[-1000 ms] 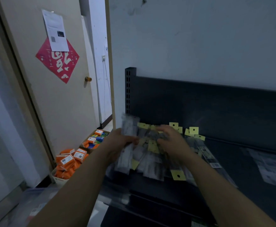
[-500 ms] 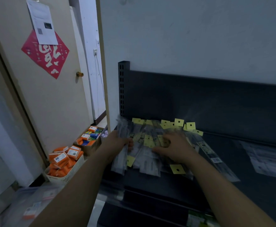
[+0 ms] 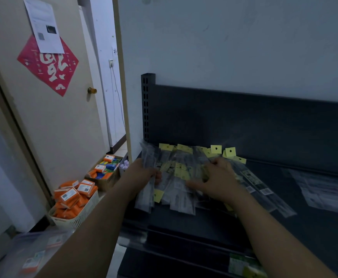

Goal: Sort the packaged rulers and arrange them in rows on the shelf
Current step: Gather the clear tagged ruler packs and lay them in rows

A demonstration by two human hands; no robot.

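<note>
Clear plastic-sleeved rulers with yellow hang tabs (image 3: pixel 181 173) lie heaped on the dark metal shelf (image 3: pixel 184 225), long axes running away from the person, tabs rearward. Left hand (image 3: pixel 142 175) grips the leftmost bundle (image 3: pixel 145 195); right hand (image 3: pixel 219 180) rests palm-down mid-heap, grasp indeterminate

Left hand (image 3: pixel 142 173): fingers hidden behind the leftmost packaged rulers (image 3: pixel 181 174). Right hand (image 3: pixel 218 181) covers the pile's middle, packets beneath unseen. Package print blurred, unreadable. Clear packets (image 3: pixel 324 189) far right, cut off by the frame edge, contents indistinct.
</note>
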